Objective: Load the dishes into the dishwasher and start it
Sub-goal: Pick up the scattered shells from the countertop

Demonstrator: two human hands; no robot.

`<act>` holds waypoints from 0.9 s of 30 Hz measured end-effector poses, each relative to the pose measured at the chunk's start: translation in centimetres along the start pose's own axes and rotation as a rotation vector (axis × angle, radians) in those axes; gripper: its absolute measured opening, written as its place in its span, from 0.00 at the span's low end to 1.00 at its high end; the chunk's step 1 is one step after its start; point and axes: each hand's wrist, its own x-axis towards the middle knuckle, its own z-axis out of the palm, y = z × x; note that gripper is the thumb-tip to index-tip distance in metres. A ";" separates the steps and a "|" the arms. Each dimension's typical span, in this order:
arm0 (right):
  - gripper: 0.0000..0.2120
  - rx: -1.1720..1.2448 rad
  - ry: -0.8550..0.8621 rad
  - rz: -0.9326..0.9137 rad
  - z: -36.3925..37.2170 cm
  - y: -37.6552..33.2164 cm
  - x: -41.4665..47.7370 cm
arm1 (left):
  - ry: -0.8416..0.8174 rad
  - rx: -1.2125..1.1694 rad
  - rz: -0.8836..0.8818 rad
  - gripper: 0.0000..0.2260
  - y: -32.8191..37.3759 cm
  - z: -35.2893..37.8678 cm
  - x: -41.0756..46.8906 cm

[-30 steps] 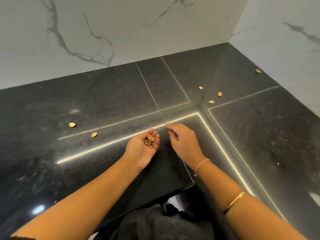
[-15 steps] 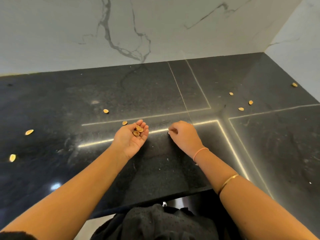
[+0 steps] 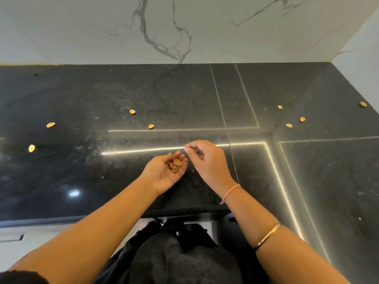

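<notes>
- The left hand (image 3: 164, 173) lies palm up over the counter (image 3: 82, 95), its fingers loosely cupped, with a few shells (image 3: 175, 165) resting in the hollow.
- The right hand (image 3: 207, 160) hovers just at 2 o'clock of it. Its thumb and forefinger are drawn together at the tip and the other fingers are curled. I cannot tell whether a shell sits in that pinch, since the pale spot there may only be a nail.
- The nearest loose shell (image 3: 151, 126) lies at about 10 o'clock from the right fingertips, with its long axis roughly 9-to-3. Both hands are about equally near, but the left one is already full, so the right would likely fetch it.
- Further shells lie well apart, one (image 3: 132, 111) at 11 o'clock and two (image 3: 50, 125) far out towards 9 o'clock. A scattered group (image 3: 289, 125) lies at 2 o'clock near the corner.
- No dishes are in view, and the dishwasher cannot be made out. At 6 o'clock a dark garment (image 3: 174, 259) hides most of what lies under the counter edge.
</notes>
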 end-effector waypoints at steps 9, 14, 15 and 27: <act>0.11 -0.126 -0.225 0.026 3.1 -0.6 0.6 | 0.108 -0.093 0.103 0.12 2.8 -3.4 -2.1; 0.13 -0.134 -0.343 -0.022 8.2 -3.4 2.2 | 0.155 -0.104 0.122 0.11 7.1 -6.4 -2.8; 0.13 -0.133 -0.358 -0.031 9.5 -4.1 2.5 | 0.163 -0.111 0.121 0.11 8.0 -7.3 -3.0; 0.20 -0.194 -0.555 -0.331 31.1 -16.0 7.2 | 0.326 -0.303 0.267 0.13 23.1 -23.4 -9.2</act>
